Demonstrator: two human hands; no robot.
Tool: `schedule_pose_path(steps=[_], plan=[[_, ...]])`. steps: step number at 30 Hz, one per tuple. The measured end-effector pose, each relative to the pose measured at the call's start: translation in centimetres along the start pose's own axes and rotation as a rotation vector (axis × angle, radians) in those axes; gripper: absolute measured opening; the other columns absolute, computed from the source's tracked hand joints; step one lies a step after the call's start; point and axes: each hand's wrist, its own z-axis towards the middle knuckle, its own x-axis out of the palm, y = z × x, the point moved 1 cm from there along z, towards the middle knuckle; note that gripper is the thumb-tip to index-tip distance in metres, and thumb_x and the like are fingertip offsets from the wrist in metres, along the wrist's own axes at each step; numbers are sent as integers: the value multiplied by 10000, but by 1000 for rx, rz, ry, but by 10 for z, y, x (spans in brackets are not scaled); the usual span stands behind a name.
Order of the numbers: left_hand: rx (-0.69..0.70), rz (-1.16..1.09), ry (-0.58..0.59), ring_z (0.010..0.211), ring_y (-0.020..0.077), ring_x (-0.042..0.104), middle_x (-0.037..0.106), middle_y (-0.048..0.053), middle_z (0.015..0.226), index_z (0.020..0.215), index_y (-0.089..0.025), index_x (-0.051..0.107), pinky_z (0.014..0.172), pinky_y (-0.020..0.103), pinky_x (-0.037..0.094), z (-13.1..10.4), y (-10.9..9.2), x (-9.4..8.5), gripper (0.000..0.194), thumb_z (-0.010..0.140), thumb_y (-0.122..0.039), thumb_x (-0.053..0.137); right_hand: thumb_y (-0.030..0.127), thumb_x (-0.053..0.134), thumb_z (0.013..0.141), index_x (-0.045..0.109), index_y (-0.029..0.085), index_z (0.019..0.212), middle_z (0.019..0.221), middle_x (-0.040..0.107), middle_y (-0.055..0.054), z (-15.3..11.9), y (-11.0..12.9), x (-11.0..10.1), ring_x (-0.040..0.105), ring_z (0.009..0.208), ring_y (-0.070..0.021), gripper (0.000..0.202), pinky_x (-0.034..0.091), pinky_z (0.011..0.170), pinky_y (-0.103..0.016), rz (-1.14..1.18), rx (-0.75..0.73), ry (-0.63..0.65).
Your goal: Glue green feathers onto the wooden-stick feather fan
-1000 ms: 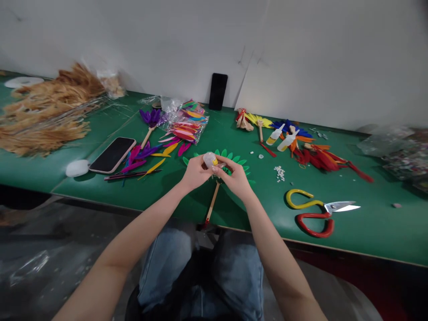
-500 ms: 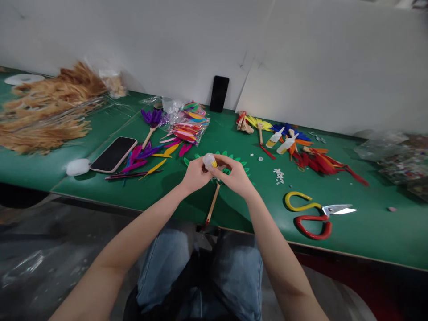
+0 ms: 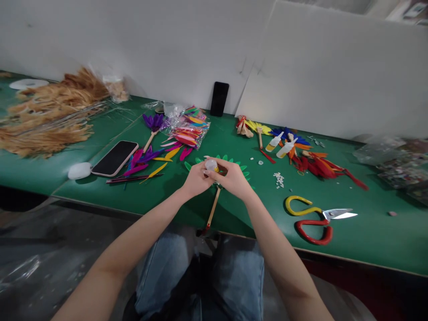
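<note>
My left hand (image 3: 195,179) and my right hand (image 3: 232,179) meet near the front of the table, their fingers closed around a small glue bottle (image 3: 211,165). The bottle's round, whitish end points up towards me; its tip is hidden below the fingers. Directly beneath lies a ring of green feathers (image 3: 245,168), mostly covered by my hands. A thin wooden stick (image 3: 214,207) runs from the ring towards the table's edge, with a red end. Two more glue bottles, a nearer one (image 3: 286,148) and a farther one (image 3: 274,142), lie behind to the right.
Scissors (image 3: 323,214) lie at the right, near small white beads (image 3: 278,179). Red feather pieces (image 3: 323,165) lie behind. On the left are a phone (image 3: 115,158), a white case (image 3: 79,170), loose coloured feathers (image 3: 138,162) and tan fibre bundles (image 3: 50,111). Another phone (image 3: 220,99) leans on the wall.
The bottle sits slightly lower and is more covered by my fingers, with less of its yellow label showing. The whole view has shifted a little; both hands keep their hold.
</note>
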Motion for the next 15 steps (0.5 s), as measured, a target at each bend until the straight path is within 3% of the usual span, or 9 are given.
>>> schedule_pose_path(steps=[15], plan=[[-11, -36, -6, 641, 155, 570, 622, 12, 702, 723, -169, 554, 582, 247, 457, 0, 1, 4, 70, 664, -203, 568, 264, 634, 750, 664, 187, 1083, 971, 714, -35, -4, 1, -3, 659, 840, -220, 343, 536, 699, -307, -52, -5, -43]])
